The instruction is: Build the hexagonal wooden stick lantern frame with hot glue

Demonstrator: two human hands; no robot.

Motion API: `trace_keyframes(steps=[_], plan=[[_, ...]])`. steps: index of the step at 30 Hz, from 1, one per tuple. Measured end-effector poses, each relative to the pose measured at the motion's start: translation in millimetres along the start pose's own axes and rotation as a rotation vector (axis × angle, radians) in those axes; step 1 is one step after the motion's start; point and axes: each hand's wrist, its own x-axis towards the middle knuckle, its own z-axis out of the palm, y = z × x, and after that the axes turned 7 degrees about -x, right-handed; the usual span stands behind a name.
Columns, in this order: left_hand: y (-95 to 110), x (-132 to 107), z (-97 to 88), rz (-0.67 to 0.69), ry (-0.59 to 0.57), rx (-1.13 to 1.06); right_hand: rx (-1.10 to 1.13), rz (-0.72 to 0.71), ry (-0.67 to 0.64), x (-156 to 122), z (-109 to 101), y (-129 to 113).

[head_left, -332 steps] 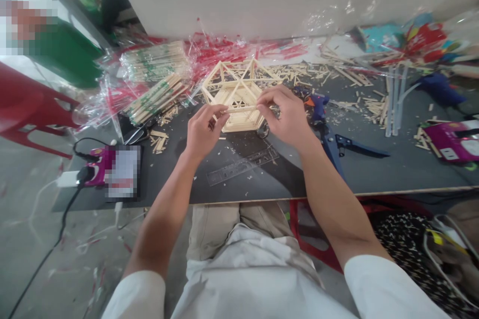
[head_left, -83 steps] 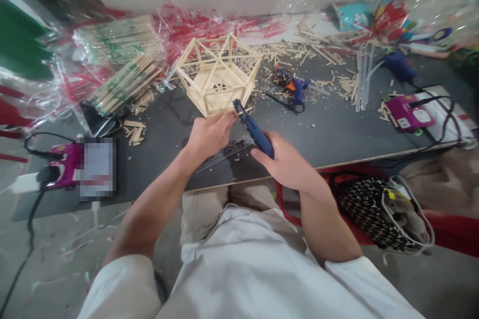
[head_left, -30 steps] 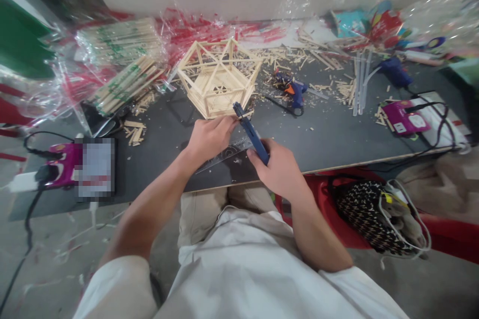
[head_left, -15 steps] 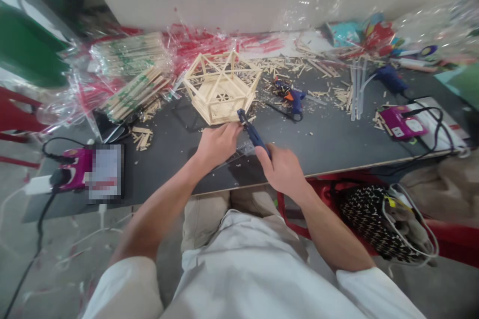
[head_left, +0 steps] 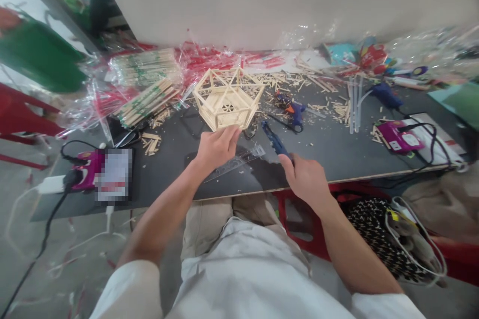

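Now the blue tool (head_left: 274, 137), clamped in the right grip (head_left: 307, 178), has been drawn aside; the left grip (head_left: 217, 148) cannot be judged.

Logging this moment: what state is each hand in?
Left hand: fingers bent by the wooden frame; grip can't be told.
Right hand: closed, holding the blue tool.

Pale straw-yellow wooden-stick frame (head_left: 226, 98), slim navy-blue hand tool (head_left: 274, 139), charcoal-grey bench (head_left: 337, 162), and past its near edge, a white-flecked black fabric bag (head_left: 374, 232)!
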Motion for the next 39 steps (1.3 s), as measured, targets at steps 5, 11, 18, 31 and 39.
trace_keyframes(steps=[5,11,18,31,39], plan=[[-1,4,-5.3,0.028,-0.040,-0.010,-0.027,0.186,0.102,10,9,41],[-6,19,-30.1,-0.177,0.074,-0.013,-0.066,0.427,0.285,37,30,90],[-15,27,-42.0,-0.195,0.133,0.011,-0.027,0.403,0.376,46,56,106],[16,94,-81.0,-0.108,-0.202,-0.195,0.974,-0.756,-0.124,106,-109,-21],[6,132,-123.3,-0.177,0.142,-0.023,1.249,-0.688,0.090,136,-160,-32]])
